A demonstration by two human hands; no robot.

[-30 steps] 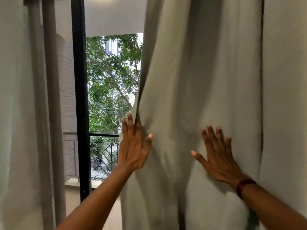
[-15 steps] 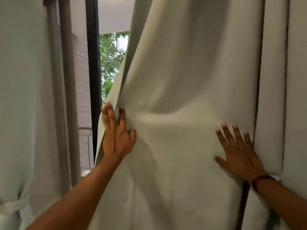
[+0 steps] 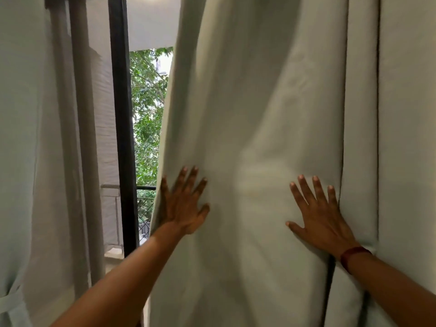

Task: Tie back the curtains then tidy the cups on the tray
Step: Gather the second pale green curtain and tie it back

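Both hands, left (image 3: 182, 208) and right (image 3: 322, 218), flat against curtain (image 3: 254, 114), fingers spread

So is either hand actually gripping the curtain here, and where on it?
Neither grips it. The left hand lies flat with spread fingers by the curtain panel's left edge; the right hand presses flat near its right fold.

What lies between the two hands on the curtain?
In the head view, only bulging curtain fabric spans between the left hand and the right hand.
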